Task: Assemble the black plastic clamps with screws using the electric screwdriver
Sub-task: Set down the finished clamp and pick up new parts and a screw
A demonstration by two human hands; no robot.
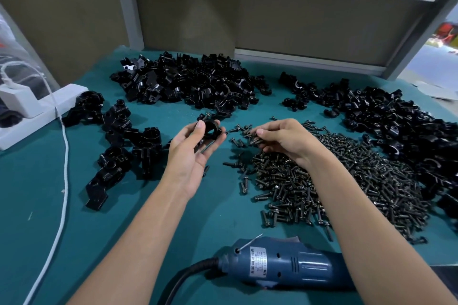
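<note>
Tabletop (32, 181) of teal cloth, beige partitions (309, 22) behind; left grip (195, 148) clasps clamp (212, 127), right grip (280, 136) pinches screws (257, 140).

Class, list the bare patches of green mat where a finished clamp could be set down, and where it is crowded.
Bare: mat between white cable and left forearm; mat between both forearms, beyond the electric screwdriver. Crowded: clamp piles along the far edge and right, screw heap by the right hand.

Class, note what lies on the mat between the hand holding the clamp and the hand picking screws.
In the head view, a few loose screws lie on the teal mat between the left hand, gripping the clamp, and the right hand.
</note>
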